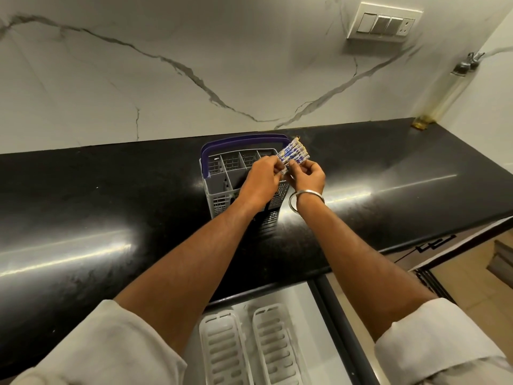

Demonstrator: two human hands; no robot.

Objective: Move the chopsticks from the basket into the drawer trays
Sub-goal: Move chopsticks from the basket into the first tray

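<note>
A grey cutlery basket (222, 190) with a purple handle stands on the black countertop. Its visible compartments look empty. Above its right side both hands hold a bundle of blue-and-white patterned chopsticks (294, 155), fanned out and tilted up to the right. My left hand (261, 180) grips the bundle's lower end. My right hand (309, 175), with a metal bangle on its wrist, pinches the same bundle from the right. Below the counter edge an open drawer holds two white slotted trays (224, 348) (274, 343), side by side.
The glossy black countertop (111, 218) runs left to right against a white marble wall. A tall oil bottle (444, 93) stands at the far right corner. A switch panel (384, 23) is on the wall. Cabinet fronts and floor lie at the lower right.
</note>
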